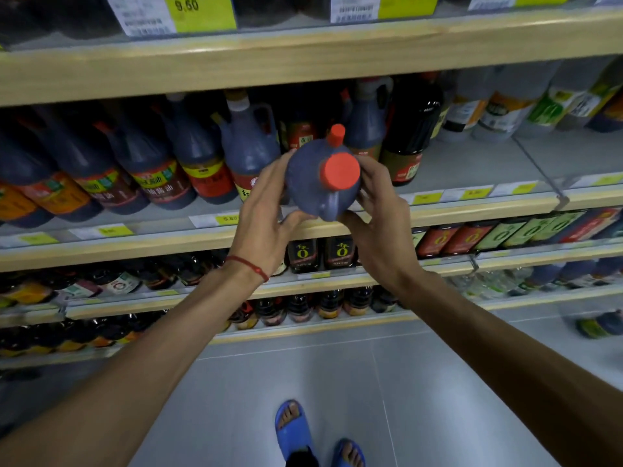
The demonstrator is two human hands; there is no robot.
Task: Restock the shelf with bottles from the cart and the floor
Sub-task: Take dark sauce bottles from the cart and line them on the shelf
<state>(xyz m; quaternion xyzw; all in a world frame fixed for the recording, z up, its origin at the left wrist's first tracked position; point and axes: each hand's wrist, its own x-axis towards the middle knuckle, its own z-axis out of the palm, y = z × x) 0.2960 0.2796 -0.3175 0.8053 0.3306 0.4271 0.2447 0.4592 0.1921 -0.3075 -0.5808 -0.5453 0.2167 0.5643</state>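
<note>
Grey tiled floor (303, 365) runs below wood-edged store shelves. On the middle shelf (472, 163) dark sauce bottles (151, 163) crowd the left, with bare space to the right. The left hand (266, 200) and right hand (381, 203) both grip a red-capped dark bottle (310, 176) at the shelf's front edge.

Dark bottle (313, 183) with red cap (339, 171) (yellow price tags (202, 13)).

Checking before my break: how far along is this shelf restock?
Done: dark jugs line the shelf at left. In hand: left hand and right hand hold a red-capped jug at its front edge. Left: bare space on its right to fill.
</note>
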